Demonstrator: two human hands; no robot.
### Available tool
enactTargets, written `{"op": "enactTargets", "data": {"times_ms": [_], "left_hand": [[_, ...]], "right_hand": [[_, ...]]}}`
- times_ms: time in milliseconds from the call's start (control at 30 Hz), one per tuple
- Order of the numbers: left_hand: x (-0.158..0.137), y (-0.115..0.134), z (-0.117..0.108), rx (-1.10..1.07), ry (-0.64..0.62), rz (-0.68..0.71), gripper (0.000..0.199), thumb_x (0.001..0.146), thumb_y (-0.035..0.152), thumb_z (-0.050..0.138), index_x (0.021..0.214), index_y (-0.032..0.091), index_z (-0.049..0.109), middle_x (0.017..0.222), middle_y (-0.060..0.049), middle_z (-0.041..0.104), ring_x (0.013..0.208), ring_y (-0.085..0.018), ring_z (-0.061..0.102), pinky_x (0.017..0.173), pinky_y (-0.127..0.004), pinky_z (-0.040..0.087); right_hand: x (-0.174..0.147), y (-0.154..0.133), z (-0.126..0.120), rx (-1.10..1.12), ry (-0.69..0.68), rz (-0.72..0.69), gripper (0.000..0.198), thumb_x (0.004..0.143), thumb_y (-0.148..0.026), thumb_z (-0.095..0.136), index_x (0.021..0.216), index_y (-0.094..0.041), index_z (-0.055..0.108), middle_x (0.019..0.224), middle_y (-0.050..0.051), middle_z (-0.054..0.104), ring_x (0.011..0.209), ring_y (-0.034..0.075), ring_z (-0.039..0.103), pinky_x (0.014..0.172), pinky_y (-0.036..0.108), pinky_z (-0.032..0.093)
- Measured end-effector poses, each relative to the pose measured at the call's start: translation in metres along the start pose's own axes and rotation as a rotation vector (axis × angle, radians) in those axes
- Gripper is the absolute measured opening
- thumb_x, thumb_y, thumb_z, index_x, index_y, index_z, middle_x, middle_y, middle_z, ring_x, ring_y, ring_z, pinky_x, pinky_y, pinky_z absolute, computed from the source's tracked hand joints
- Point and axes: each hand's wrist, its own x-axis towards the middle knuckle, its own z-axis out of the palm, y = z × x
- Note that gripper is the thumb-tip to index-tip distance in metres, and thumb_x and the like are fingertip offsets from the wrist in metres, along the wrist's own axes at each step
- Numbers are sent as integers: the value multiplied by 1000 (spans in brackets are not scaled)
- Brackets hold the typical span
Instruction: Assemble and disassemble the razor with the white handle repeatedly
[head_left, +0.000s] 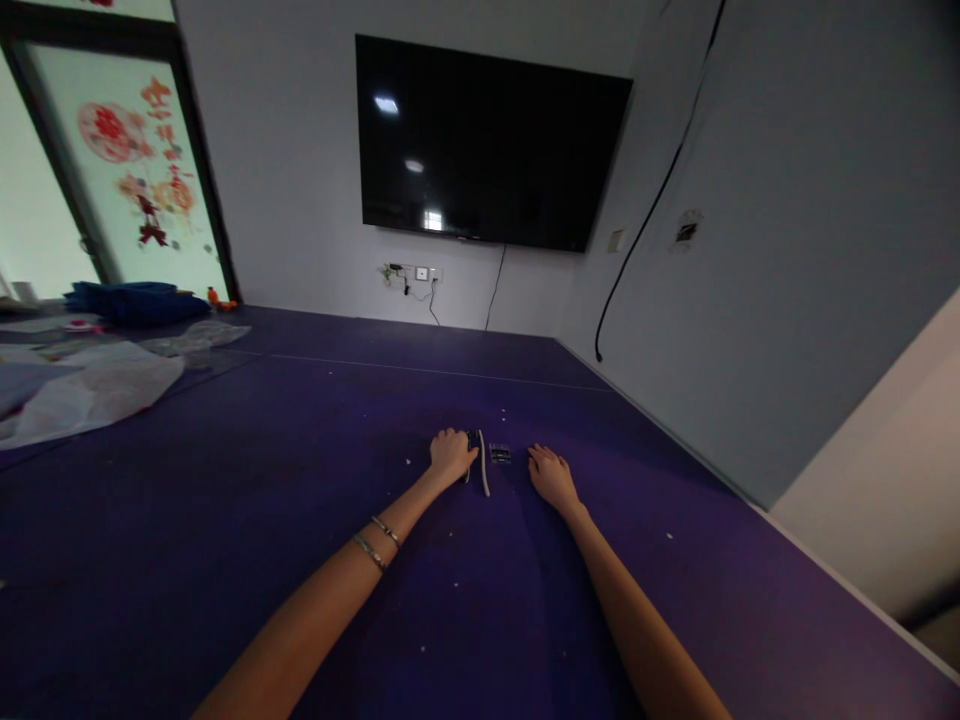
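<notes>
My left hand [450,456], with two silver bangles on its forearm, is closed over a small dark object [473,439] on the purple surface [480,600]. Most of that object is hidden under the fingers, so its kind does not show. Right beside it lies a short pale cord [484,465], which may be joined to it. A small clear packet [500,454] with something dark inside rests between my hands. To its right, my right hand [553,478] lies palm down on the surface, fingers loosely stretched and apart from the packet.
Clear plastic sheeting [105,385] and a dark blue cloth bundle [135,302] lie at the far left. Small white scraps dot the surface. A black cable [660,190] hangs down the right wall. A television [487,150] is mounted above wall sockets [421,273].
</notes>
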Motion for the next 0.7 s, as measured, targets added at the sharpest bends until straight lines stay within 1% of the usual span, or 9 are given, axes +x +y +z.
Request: {"op": "enactTargets", "data": {"times_ms": [100,233,367,433,500,567,633,700], "left_hand": [[3,2,5,-43,-22,-49,39,79,39,51,104,10,61,105,-18,62,99,-31,58,82,-40,46],[6,2,9,-99,-66,-70,34,79,33,51,102,10,62,104,-18,62,98,-30,60,83,-40,46],[8,1,6,-212,-86,-120,29,79,30,52,98,11,63,109,-19,60,100,-31,59,82,-39,45],[12,-1,1,-303,-92,-154,25,79,30,52,91,12,64,109,-19,60,102,-31,58,81,-37,45],[16,-6,-5,-420,-111,-184,22,79,31,53,81,12,64,100,-17,63,102,-30,59,78,-34,45],[21,-12,-12,-564,-156,-214,24,80,32,54,68,12,60,85,-14,65,96,-28,62,74,-30,45],[24,-20,-19,-728,-225,-251,28,81,32,53,61,12,56,71,-11,64,83,-24,65,66,-28,47],[25,-28,-25,-906,-318,-295,29,82,31,52,61,12,54,63,-8,62,68,-20,65,59,-27,48]], "right_hand": [[0,-1,0,7,2,10,41,88,-24,31,122,-18,55,134,8,49,125,22,40,102,41,28],[0,-1,0,15,-2,12,42,88,-24,32,123,-17,54,134,8,49,125,22,40,102,41,27],[-1,-1,-1,21,-2,13,41,88,-23,32,121,-18,55,133,9,49,125,22,40,102,41,27],[-1,-1,-1,25,0,14,41,88,-23,33,121,-18,55,133,9,50,124,22,40,102,40,26],[-1,-1,-1,28,5,17,41,88,-24,33,121,-18,56,133,8,50,124,22,41,102,40,26],[-1,-1,0,28,7,20,41,88,-24,33,121,-18,56,132,8,50,124,22,40,102,40,26],[-1,-1,0,28,8,20,41,87,-24,34,121,-18,55,133,9,50,125,22,40,102,40,27],[-1,-1,0,28,9,16,41,87,-24,34,122,-18,55,133,9,50,125,22,40,102,40,26]]}}
